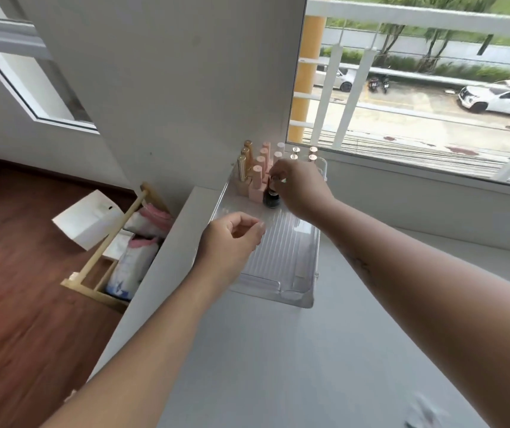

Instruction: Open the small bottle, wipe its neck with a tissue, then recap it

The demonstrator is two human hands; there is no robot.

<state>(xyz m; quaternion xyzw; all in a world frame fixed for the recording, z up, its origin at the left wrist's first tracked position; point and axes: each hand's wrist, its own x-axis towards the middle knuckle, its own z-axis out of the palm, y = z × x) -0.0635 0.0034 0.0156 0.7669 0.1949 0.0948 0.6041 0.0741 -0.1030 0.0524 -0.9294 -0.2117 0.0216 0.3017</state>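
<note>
I get bright, even daylight from the window (pixel 417 97) at the tabletop's (pixel 278 350) far right edge, only soft shadows, slight softness overall, wide-angle bending of straight lines toward the borders, and a motion-blurred smear near the bottom right corner.

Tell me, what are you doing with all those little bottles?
A person is reaching into a clear plastic tray on a white ledge by the window. The right hand has its fingertips on the cap of a small dark bottle standing in the tray, next to rows of pink and gold bottles. The cap looks still on. The left hand hovers over the tray's near-left side, loosely curled and holding nothing. No tissue is in either hand.
</note>
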